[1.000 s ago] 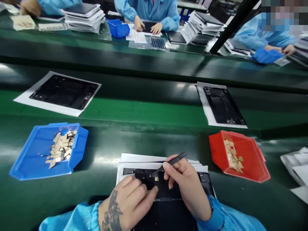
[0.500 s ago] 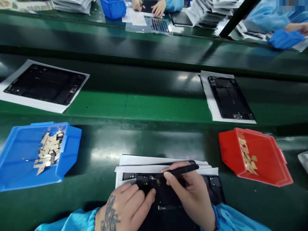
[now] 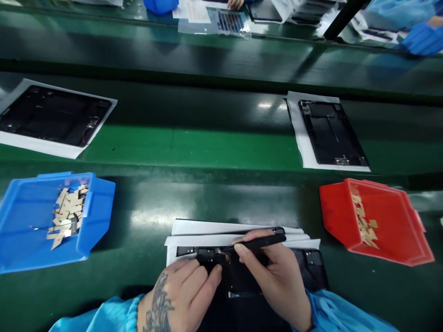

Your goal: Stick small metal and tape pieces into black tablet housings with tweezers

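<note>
Low in the head view, a black device housing (image 3: pixel 242 306) lies on white sheets (image 3: pixel 204 227) in front of me. My right hand (image 3: pixel 278 276) is closed around slim black tweezers (image 3: pixel 265 241), held slanting over the housing's upper edge. Their tip points left, beside a small black part (image 3: pixel 205 254) near that edge. My left hand (image 3: pixel 183 293) rests on the housing's left side, its fingers curled together and the extended finger's tip just below that part. What may lie under its fingertips is hidden. A pale strip (image 3: pixel 238 294) shows on the housing between my hands.
A blue bin (image 3: pixel 38 249) with several pale pieces stands left; a red bin (image 3: pixel 398 230) with similar pieces stands right. Beyond lie two more black housings (image 3: pixel 55 115) (image 3: pixel 334 133) on white sheets. At the far bench, a co-worker's hand (image 3: pixel 235 4) shows beside papers.
The view has tilted slightly downward, so the far bench and its co-workers are more cut off. Both hands keep nearly the same pose, with the tweezers still at the housing's upper edge.
</note>
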A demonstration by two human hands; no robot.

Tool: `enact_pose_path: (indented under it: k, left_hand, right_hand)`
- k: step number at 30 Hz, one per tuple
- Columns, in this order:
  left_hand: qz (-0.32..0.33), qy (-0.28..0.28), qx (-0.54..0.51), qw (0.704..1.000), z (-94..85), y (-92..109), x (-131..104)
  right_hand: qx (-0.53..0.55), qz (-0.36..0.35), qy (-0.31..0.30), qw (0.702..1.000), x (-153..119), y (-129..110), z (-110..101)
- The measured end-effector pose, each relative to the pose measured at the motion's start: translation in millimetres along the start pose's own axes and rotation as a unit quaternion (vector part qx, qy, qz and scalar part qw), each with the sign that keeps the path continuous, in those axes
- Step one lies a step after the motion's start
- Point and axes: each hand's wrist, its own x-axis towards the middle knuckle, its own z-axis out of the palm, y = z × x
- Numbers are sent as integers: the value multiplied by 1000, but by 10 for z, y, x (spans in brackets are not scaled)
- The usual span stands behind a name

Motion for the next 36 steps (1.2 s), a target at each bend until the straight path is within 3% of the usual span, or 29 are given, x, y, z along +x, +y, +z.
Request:
enact_pose_path:
  k: [16, 22, 36]
  left_hand:
    - [-24, 14, 4, 1000, -37, -9, 74]
    - [-71, 0, 46, 996, -13, 36, 89]
    - [-78, -24, 70, 994, 8, 30, 91]
  right_hand:
    - [-4, -31, 4, 1000, 11, 5, 14]
    - [-13, -35, 2, 999, 14, -7, 14]
    - [-90, -71, -24, 993, 39, 16, -38]
